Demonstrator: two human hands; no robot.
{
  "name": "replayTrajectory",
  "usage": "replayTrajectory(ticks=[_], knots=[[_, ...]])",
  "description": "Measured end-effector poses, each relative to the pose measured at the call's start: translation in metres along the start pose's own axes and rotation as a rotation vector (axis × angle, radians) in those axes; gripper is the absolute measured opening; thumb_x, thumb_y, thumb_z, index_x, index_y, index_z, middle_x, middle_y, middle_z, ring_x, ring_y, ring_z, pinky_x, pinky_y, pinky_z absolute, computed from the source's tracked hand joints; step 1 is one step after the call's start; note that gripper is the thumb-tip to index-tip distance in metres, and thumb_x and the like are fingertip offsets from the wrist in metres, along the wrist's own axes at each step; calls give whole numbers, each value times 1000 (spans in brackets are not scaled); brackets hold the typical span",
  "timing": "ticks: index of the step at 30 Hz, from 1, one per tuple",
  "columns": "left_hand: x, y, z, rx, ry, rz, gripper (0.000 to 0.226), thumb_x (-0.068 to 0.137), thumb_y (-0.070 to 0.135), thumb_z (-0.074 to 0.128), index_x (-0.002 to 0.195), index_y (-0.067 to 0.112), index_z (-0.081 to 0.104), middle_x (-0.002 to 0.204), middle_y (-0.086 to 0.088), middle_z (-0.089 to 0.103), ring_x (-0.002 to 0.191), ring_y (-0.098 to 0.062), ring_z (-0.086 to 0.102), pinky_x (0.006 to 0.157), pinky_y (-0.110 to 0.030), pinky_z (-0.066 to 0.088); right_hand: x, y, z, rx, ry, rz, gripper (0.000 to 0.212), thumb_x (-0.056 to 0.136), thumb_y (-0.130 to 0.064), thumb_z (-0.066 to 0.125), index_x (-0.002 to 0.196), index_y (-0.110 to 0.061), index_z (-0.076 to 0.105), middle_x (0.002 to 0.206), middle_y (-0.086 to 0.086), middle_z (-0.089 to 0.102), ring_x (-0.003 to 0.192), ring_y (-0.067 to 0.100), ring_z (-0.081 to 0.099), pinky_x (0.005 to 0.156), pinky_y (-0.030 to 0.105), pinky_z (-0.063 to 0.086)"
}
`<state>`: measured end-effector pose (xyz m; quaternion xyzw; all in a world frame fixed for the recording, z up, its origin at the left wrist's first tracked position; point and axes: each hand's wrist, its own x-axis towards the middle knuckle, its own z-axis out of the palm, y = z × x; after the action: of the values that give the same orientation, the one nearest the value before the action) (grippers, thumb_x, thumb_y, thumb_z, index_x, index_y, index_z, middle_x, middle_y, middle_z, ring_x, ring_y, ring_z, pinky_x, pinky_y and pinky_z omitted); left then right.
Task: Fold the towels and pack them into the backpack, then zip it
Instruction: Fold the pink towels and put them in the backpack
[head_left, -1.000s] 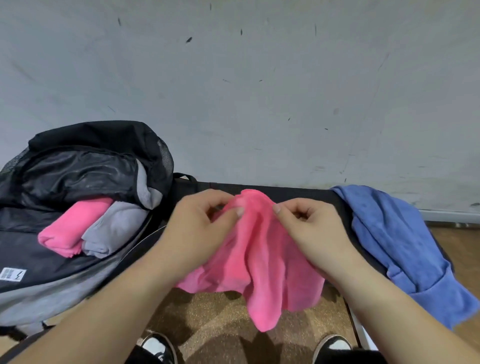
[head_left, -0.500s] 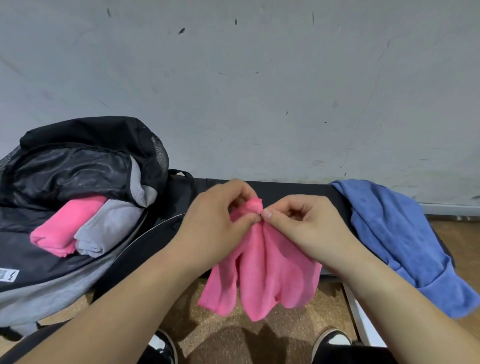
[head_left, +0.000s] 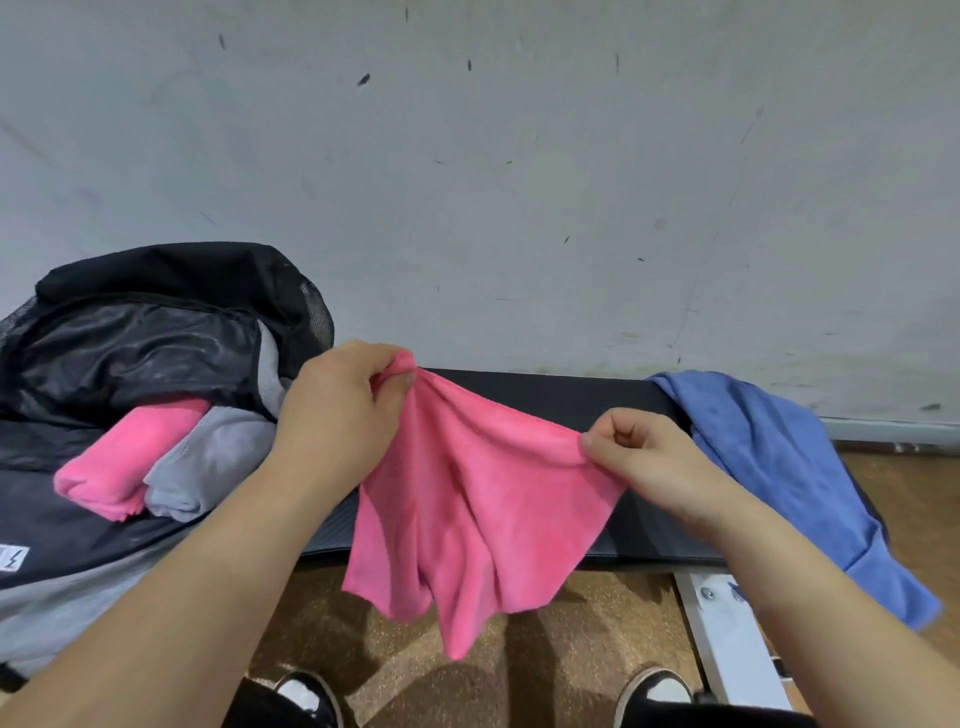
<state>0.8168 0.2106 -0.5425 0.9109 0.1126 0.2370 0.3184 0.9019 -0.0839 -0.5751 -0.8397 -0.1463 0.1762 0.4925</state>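
both hands (head_left: 337, 415) (head_left: 649, 457) pinch pink towel (head_left: 467, 509) corners; cloth hangs below

A single head-worn view looks forward and down, close over the bench (head_left: 571, 405), toward the wall (head_left: 519, 182).

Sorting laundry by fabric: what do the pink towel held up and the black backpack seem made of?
Pink towel: soft, matte, fuzzy cloth, probably microfibre; it drapes limply between left hand and right hand. Black backpack: likely synthetic nylon; its crinkled lining shines, with mesh at the side.
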Motion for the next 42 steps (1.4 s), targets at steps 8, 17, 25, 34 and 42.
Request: replayTrajectory(ticks=[8,17,25,34,42], knots=[[-22,30,14,-280,-222,363,13,92,16,73,101,21,82,96,11,74,96,-7,69,86,-21,52,-15,-44,38,-1,176,-324,12,94,-20,76,82,-18,76,79,-1,74,77,13,68,75,32,53],[-21,32,20,-351,-323,176,25,90,15,80,113,25,80,103,17,78,99,2,71,90,-21,55,-11,-45,30,167,19,-276,6,92,-26,77,96,-22,81,96,5,80,96,27,75,91,51,60],[-12,18,14,-152,-134,194,14,95,9,71,101,20,79,96,9,74,94,-7,66,89,-31,52,-1,-27,8,-241,-303,-32,37,85,-31,81,65,-18,51,62,-6,46,59,9,43,59,32,36],[-6,3,-1,-71,-20,59,12,96,11,69,101,15,79,94,2,76,93,-18,68,88,-41,54,-3,-34,4,-132,19,-13,41,69,-37,96,85,-18,65,78,-1,73,70,15,69,63,41,61],[-5,8,6,-235,-96,-150,11,88,21,82,91,26,73,83,13,74,80,2,67,74,-17,54,0,-32,4,25,11,370,47,99,-55,58,79,-13,48,67,10,35,53,22,38,49,26,36]])
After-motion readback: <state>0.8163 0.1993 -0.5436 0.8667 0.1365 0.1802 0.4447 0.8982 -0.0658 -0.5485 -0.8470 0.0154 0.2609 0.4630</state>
